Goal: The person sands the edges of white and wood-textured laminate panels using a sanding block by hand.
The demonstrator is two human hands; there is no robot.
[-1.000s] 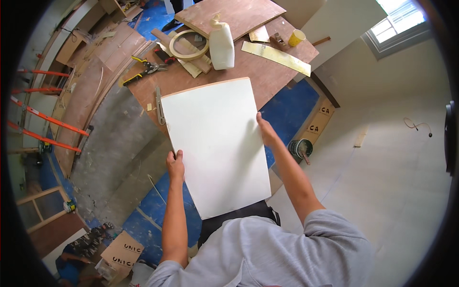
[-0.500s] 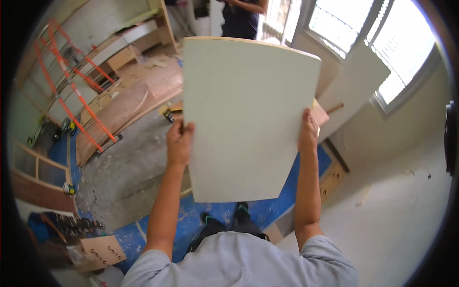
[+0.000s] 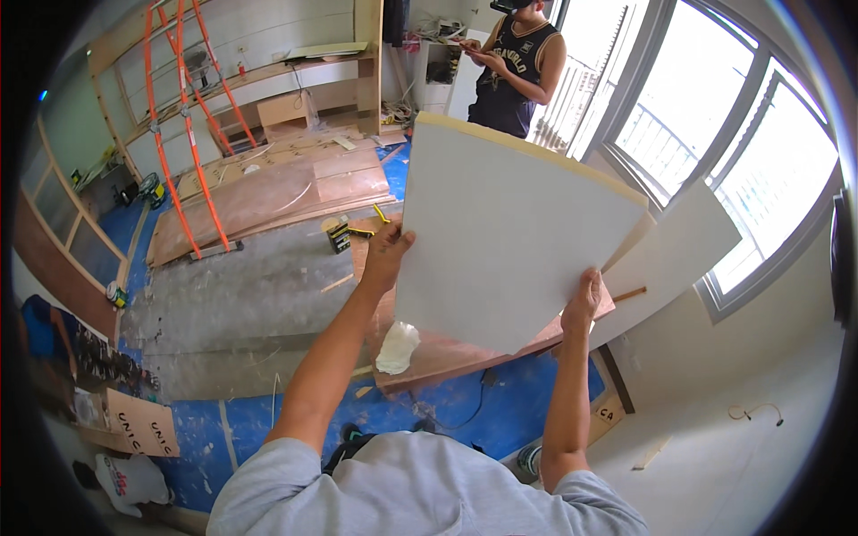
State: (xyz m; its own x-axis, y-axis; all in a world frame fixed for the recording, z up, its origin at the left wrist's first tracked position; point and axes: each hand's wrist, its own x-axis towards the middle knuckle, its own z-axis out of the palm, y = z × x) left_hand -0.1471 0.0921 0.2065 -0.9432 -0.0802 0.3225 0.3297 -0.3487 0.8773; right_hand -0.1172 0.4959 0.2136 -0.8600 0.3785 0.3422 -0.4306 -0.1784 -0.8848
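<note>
An orange stepladder at left; next, the person's left hand, closed on the side edge of a smooth white panel, flat-faced, yellowish along its top, tilted above the reddish-brown surface; the right hand grips its lower right; the step seems two-handed handling; moving it calls for even grips.

A white, flat, four-sided panel with a yellowish upper edge spans the frame's centre. It tilts, right side lower.
</note>
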